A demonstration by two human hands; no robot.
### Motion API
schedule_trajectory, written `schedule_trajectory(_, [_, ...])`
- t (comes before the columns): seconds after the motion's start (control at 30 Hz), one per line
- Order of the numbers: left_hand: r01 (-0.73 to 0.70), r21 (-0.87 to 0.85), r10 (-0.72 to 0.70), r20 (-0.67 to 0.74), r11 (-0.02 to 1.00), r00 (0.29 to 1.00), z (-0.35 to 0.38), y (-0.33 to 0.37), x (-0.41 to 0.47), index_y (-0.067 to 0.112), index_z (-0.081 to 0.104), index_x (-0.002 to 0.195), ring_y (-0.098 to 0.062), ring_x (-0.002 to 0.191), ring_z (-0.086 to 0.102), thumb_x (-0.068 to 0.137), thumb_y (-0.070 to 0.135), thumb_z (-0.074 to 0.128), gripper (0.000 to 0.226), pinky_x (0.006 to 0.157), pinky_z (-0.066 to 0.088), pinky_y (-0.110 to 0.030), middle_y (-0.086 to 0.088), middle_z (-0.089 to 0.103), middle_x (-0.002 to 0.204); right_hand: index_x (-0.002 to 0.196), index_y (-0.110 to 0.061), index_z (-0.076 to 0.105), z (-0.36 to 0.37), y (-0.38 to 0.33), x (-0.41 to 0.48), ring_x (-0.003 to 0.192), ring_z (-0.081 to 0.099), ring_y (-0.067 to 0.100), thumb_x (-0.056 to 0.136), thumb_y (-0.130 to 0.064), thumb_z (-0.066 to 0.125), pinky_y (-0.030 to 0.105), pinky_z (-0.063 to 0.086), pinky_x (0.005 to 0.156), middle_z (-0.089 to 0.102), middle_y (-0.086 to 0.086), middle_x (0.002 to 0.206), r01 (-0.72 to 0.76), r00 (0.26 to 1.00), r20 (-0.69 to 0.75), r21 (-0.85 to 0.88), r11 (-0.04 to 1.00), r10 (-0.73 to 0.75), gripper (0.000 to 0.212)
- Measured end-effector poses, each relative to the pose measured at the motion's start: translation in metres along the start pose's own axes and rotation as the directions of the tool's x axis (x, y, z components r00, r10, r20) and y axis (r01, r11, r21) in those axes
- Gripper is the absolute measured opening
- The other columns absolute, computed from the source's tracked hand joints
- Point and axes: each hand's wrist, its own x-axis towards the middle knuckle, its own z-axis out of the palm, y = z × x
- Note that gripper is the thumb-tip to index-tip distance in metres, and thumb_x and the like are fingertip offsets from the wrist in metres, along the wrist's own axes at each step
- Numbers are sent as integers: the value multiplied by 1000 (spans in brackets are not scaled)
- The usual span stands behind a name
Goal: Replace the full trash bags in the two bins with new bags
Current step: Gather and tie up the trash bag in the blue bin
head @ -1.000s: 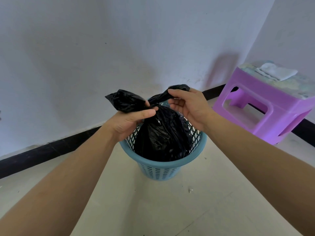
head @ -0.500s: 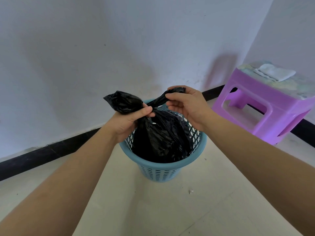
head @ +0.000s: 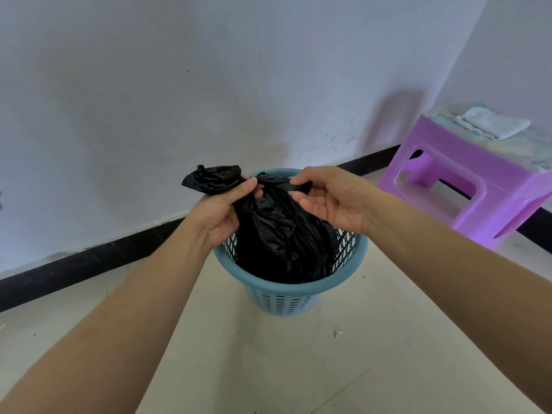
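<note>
Left hand and right hand have drawn closer, each pinching a bag end; knot nearly tied.

Black trash bag sits in blue perforated bin on floor; left hand grips one gathered bag end; right hand pinches other; purple stool at right.
</note>
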Motion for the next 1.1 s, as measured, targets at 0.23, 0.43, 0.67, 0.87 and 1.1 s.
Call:
schedule_trajectory(0.23, [-70,80,67,40,994,997,0,9,-1,14,67,75,-19,80,69,80,0,68,15,77,58,-34,-5,70,81,112,-8,67,-7,21,11,58,69,9,85,-13,72,19,56,51,75,7,82,-203,976,0,-375,904,219,28])
schedule_trajectory(0.43, [-97,247,68,125,964,990,-6,15,-8,3,68,91,-26,94,68,84,-8,63,14,82,57,-35,-14,69,99,104,-27,74,-13,5,16,86,64,5,81,-45,77,18,48,75,71,-10,98,180,955,-12,-772,610,-297,29])
schedule_trajectory(0.67, [-84,365,12,194,927,981,2,10,-15,-1,65,106,-24,98,69,81,-8,63,25,85,56,-34,-12,72,102,139,-28,56,-9,9,28,106,61,-7,87,-19,74,21,47,101,62,-13,129,366,929,294,-816,448,-223,56])
schedule_trajectory(0.87, [-61,480,0,125,875,992,-11,13,-13,-15,57,116,-36,110,64,79,-4,72,41,97,53,-42,-29,64,117,106,-27,76,-12,7,31,98,71,19,91,-28,70,39,53,98,76,4,101,385,918,293,-815,433,-266,15])
schedule_trajectory(1.1, [-94,559,126,-20,824,992,-7,5,-10,-7,67,101,-23,92,69,76,-8,75,26,92,55,-41,-15,72,98,97,-21,76,-13,8,28,84,70,14,88,-22,69,34,54,92,76,5,91,362,925,236,-786,500,-298,11])
